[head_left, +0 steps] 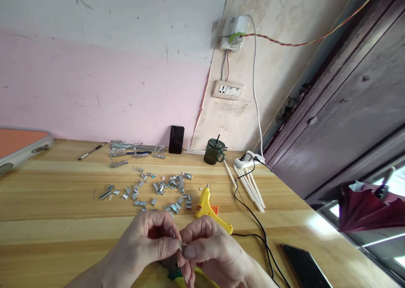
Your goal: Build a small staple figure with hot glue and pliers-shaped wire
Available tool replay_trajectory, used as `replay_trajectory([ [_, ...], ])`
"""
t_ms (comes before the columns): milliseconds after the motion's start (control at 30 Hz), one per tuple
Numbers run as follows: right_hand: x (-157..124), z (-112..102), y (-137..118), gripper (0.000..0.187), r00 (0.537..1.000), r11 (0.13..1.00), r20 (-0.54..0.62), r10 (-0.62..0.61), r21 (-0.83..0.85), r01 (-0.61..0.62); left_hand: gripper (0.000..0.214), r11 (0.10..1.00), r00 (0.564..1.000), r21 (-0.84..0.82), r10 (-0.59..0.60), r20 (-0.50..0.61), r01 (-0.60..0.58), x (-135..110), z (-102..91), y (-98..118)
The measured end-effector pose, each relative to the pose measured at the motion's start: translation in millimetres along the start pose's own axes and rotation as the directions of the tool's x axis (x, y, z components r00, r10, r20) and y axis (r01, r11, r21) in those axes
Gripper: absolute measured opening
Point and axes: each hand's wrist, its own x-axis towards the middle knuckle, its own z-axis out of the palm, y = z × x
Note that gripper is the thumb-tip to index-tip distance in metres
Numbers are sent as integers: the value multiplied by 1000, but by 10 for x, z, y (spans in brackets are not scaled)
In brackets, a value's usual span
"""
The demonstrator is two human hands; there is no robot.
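Note:
Close to the table's front, my left hand (147, 242) and my right hand (212, 246) meet with their fingertips pinched together. Between them is a thin silvery metal wire (180, 247), largely covered by the fingers; its full shape is hidden. Under my hands lies a tool with green and yellow handles (172, 273), apparently pliers, partly covered. A yellow hot glue gun (205, 203) rests just beyond my right hand, its nozzle pointing away. Many small bent metal pieces (174, 207) are scattered past my left hand.
Metal rods and linked clips (136, 146) lie at the back beside a pen (92, 151). A phone (176, 139) leans on the wall near a dark mug (214, 151). White glue sticks (251, 189), a power strip (248, 160), black cable (261, 229) and another phone (305, 265) occupy the right.

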Motion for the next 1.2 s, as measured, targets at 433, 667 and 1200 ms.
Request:
replay_trajectory([
  [433, 16, -62, -2, 23, 993, 994, -35, -110, -21, 109, 29, 977, 976, 209, 79, -203, -35, 13, -108, 15],
  [667, 47, -73, 10, 23, 987, 990, -76, -140, -26, 138, 29, 971, 972, 233, 102, -213, -50, 23, -103, -18],
  [1200, 77, -59, 79, 27, 972, 979, -118, -204, 4, 206, 22, 974, 972, 202, 140, -189, -101, 22, -123, -115],
])
